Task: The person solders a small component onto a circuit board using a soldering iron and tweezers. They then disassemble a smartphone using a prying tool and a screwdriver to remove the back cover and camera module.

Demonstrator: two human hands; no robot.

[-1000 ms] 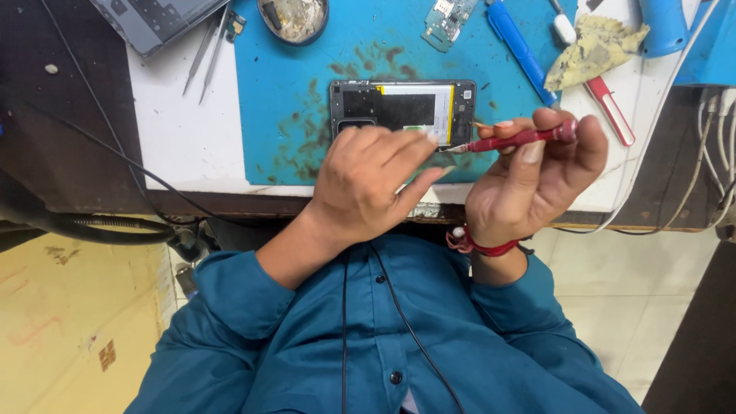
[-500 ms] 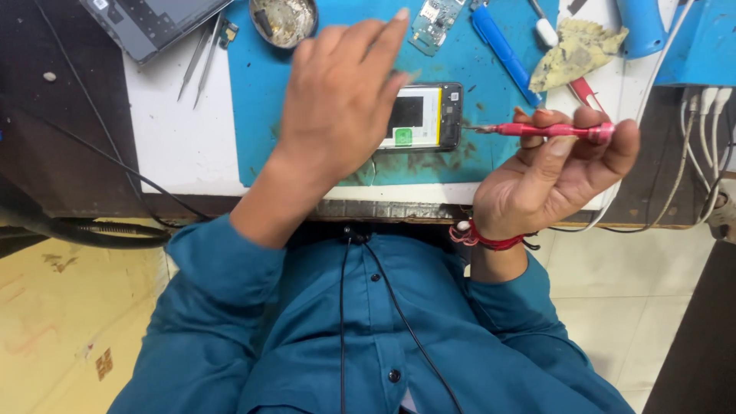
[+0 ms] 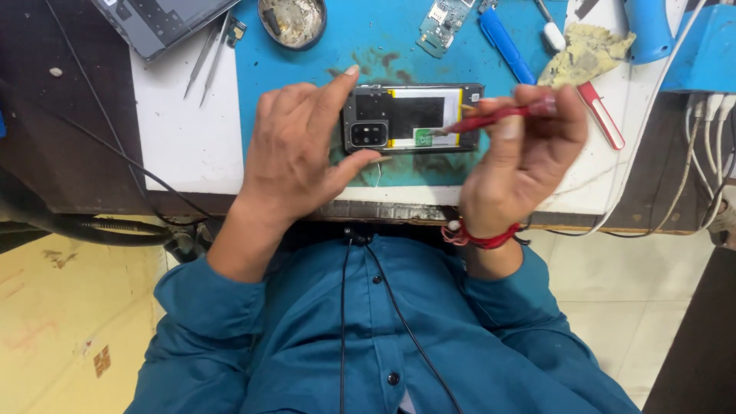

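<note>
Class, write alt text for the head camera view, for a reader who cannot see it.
A person's left hand steadies an opened phone on a blue work mat, while the right hand points a red-handled tool at its inside. Tweezers, a small circuit board and a round dish lie farther back.

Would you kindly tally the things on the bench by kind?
Opened phone: 1
Red screwdriver: 1
Tweezers: 2
Round dish: 1
Loose circuit board: 1
Blue-handled tool: 1
Yellowed cloth: 1
Total: 8
</note>
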